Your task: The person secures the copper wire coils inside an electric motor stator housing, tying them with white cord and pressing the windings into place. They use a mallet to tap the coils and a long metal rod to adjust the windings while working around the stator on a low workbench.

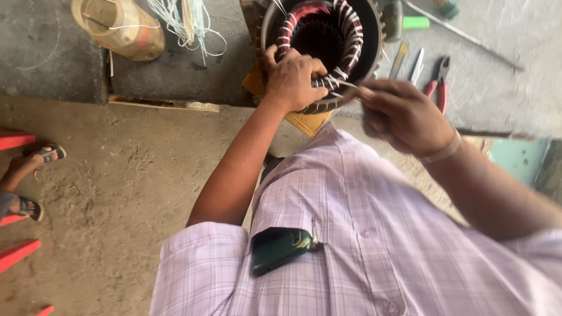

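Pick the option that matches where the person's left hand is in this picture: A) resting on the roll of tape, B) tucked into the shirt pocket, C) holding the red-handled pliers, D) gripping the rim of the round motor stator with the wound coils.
D: the left hand is clasped over the near rim of the motor stator, fingers on its tied coils, while the pliers lie untouched on the bench.

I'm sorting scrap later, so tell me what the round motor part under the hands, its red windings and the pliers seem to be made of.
The round motor part: dull grey metal, judging by its toothed rim. The red windings: probably enamelled copper wire, glossy red, tied with white cord. The pliers: dark steel jaws, with red handles that look plastic-coated. The left hand grips the rim.
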Demonstrator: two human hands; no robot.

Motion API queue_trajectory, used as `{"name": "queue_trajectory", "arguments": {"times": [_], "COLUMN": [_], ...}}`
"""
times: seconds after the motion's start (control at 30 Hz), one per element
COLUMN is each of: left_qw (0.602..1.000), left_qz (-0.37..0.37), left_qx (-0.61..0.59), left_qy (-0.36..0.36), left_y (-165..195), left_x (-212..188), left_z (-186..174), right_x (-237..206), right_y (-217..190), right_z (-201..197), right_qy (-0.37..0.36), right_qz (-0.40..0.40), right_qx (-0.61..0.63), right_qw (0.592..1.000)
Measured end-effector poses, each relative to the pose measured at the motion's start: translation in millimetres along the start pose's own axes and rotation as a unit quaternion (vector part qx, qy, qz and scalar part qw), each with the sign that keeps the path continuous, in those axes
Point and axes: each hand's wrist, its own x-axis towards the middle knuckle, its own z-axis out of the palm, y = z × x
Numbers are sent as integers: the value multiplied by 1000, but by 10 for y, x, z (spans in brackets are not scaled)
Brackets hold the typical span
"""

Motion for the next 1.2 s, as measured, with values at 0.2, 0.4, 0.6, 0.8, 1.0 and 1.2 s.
{"name": "queue_trajectory", "arguments": {"times": [0.2, 0.4, 0.6, 0.8, 1.0, 1.2], "left_qw": [990, 978, 960, 953, 915, 971], "left_qz": [105, 202, 262, 287, 355, 230], "left_qx": [95, -32, 68, 26, 192, 51], "left_qy": [22, -34, -76, -95, -19, 27], "left_y": [-176, -345, -326, -300, -128, -72], "left_x": [240, 546, 493, 473, 483, 385], "left_z": [136, 113, 59, -2, 142, 106], "right_x": [-581, -432, -403, -527, -577, -739], "right_y": [-13, -126, -163, -113, -39, 7], "right_z": [181, 327, 420, 438, 385, 278], "right_qy": [58, 62, 69, 109, 76, 86], "right_qz": [225, 242, 232, 279, 218, 127], "right_qx": [-16, -64, -105, -90, -47, -24], "right_qw": [973, 966, 965, 950, 972, 988]}}
